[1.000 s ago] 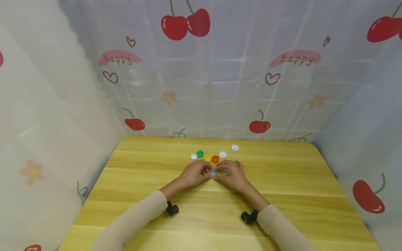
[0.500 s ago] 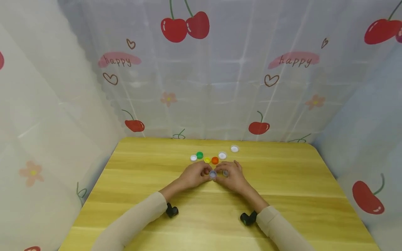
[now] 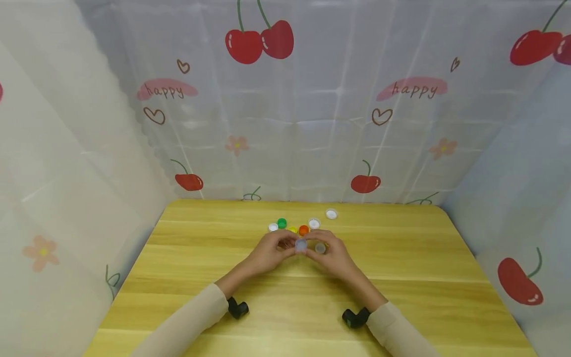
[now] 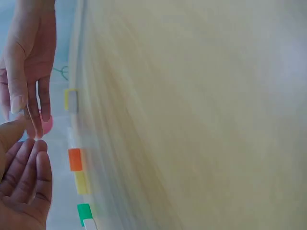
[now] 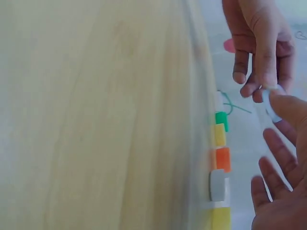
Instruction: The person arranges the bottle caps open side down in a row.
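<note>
A small round translucent cap (image 3: 301, 245) is pinched between both hands at the middle of the table, its round face towards the head camera. My left hand (image 3: 269, 252) has its thumb and fingertips on the left edge of it. From the other side my right hand (image 3: 333, 254) grips the right edge between thumb and fingers. In the right wrist view the pale cap (image 5: 271, 103) shows edge-on between the thumbs; in the left wrist view fingers hide it. Beneath the right palm a greyish cap (image 3: 320, 248) lies on the table.
Beyond the hands lie a white cap (image 3: 273, 227), a green cap (image 3: 282, 223), a yellow cap (image 3: 293, 229) and an orange cap (image 3: 304, 230). Two clear-rimmed white caps, one nearer (image 3: 314, 223) and one farther (image 3: 331, 214), lie to their right. A cherry-print curtain (image 3: 290, 163) stands behind the table (image 3: 392, 238).
Both hands have risen a little with the cap and opened wider around it. The cap's face has turned more towards the head camera, and the greyish cap below shows more.
</note>
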Action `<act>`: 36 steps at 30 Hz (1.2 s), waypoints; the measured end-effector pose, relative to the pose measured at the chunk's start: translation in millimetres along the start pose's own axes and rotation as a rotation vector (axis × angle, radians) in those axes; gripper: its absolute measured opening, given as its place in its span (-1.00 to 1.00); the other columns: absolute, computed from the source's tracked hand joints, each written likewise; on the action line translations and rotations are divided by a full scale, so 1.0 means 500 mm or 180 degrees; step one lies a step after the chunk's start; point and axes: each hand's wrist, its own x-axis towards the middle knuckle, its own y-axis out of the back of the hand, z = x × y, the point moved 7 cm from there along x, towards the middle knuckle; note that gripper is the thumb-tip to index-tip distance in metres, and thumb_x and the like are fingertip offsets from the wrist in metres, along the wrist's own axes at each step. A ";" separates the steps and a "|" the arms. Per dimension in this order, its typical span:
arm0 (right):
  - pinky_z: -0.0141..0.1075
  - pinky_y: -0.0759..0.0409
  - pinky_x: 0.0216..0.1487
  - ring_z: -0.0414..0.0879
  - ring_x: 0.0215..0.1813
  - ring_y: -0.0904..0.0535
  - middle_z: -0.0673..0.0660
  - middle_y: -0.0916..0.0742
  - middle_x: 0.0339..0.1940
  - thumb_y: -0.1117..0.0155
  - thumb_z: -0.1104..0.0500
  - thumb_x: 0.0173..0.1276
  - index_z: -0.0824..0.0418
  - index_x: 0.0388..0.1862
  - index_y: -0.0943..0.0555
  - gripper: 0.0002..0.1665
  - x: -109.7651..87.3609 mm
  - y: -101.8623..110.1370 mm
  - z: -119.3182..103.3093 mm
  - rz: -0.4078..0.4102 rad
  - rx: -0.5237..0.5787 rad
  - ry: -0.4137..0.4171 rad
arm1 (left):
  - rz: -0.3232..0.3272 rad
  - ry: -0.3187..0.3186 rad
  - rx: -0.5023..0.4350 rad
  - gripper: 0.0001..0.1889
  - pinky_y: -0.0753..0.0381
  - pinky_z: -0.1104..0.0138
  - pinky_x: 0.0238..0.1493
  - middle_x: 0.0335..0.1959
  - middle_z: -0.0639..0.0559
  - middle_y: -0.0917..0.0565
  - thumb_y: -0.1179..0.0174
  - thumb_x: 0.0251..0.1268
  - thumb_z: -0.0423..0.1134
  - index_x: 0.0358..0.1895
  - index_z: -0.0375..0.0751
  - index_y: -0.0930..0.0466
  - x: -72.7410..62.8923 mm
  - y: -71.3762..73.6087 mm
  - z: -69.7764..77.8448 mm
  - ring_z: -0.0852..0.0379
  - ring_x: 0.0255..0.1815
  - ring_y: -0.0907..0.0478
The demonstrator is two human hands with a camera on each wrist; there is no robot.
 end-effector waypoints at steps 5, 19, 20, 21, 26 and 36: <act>0.28 -0.58 0.37 0.10 0.29 -0.70 0.06 -0.83 0.19 -0.55 0.11 0.44 -0.05 0.18 -0.78 -0.64 -0.007 0.011 -0.018 0.0038 0.0484 -0.0103 | 0.0226 -0.0147 -0.0346 -0.72 -0.77 0.32 0.12 0.04 0.24 -0.80 -0.40 0.49 -0.04 0.19 0.17 -0.74 -0.008 0.013 0.025 0.28 -0.01 -0.77; -0.10 -0.72 0.21 -0.18 0.10 -0.75 0.18 -0.86 0.06 -0.48 0.26 0.47 0.09 0.18 -0.77 -0.67 -0.036 0.003 -0.031 -0.0027 0.0872 0.0064 | 0.0360 0.0025 -0.1304 -0.76 -0.80 0.35 0.05 0.06 -0.04 -0.82 -0.44 0.46 -0.13 0.12 0.04 -0.78 -0.046 -0.008 0.032 0.20 -0.03 -0.79; -0.10 -0.72 0.21 -0.18 0.09 -0.75 0.18 -0.86 0.05 -0.48 0.27 0.47 0.09 0.17 -0.76 -0.67 -0.035 0.003 -0.031 -0.0031 0.0877 0.0079 | 0.0346 0.0022 -0.1332 -0.75 -0.80 0.35 0.05 0.06 -0.06 -0.82 -0.43 0.47 -0.14 0.13 0.02 -0.78 -0.045 -0.008 0.032 0.20 -0.03 -0.79; -0.12 -0.72 0.20 -0.18 0.08 -0.75 0.19 -0.86 0.04 -0.48 0.27 0.47 0.10 0.17 -0.76 -0.67 -0.033 0.004 -0.033 -0.0041 0.0877 0.0112 | 0.0322 0.0022 -0.1366 -0.75 -0.80 0.35 0.05 0.06 -0.07 -0.82 -0.43 0.47 -0.14 0.13 -0.01 -0.78 -0.044 -0.007 0.032 0.21 -0.03 -0.79; -0.23 -0.71 0.18 -0.16 0.06 -0.75 0.22 -0.84 0.02 -0.45 0.32 0.47 0.14 0.16 -0.73 -0.67 -0.024 0.010 -0.045 -0.0090 0.0920 0.0281 | 0.0079 0.0220 -0.1955 -0.69 -0.83 0.25 0.11 0.03 -0.02 -0.84 -0.38 0.51 -0.20 0.19 -0.25 -0.75 -0.030 -0.008 0.022 0.21 -0.04 -0.82; -0.03 -0.71 0.16 -0.14 0.04 -0.72 0.13 -0.85 -0.02 -0.50 0.27 0.44 0.05 0.13 -0.73 -0.67 -0.024 0.016 -0.066 -0.0154 0.0706 0.0326 | -0.0455 0.1208 -0.2834 -0.86 -0.78 0.38 -0.05 -0.28 0.16 -0.85 -0.35 0.54 -0.17 -0.04 -0.12 -0.80 -0.032 -0.024 -0.001 0.27 -0.23 -0.77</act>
